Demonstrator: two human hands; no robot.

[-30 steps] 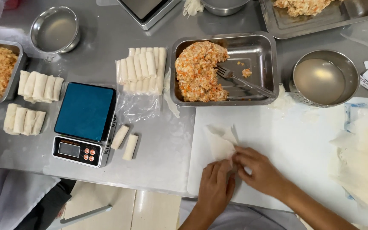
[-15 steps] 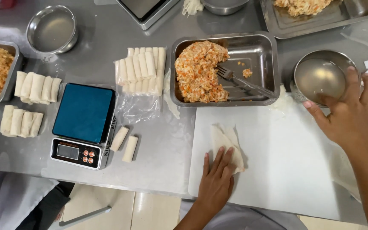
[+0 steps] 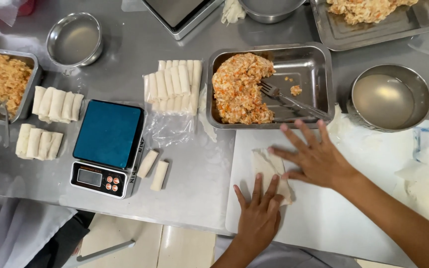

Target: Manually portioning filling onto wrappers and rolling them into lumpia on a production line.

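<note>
Your right hand (image 3: 319, 159) back from water bowl (image 3: 391, 97), fingers spread, touching half-folded wrapper (image 3: 270, 171); left hand (image 3: 259, 216) flat, open, pinning it on white board (image 3: 333, 223).

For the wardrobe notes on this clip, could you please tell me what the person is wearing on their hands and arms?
Nothing is worn on either. The left hand and the right hand are both bare: no gloves, rings, watch or bracelets show. The forearms are bare too, with no sleeve in view up to the edge of the picture.
</note>
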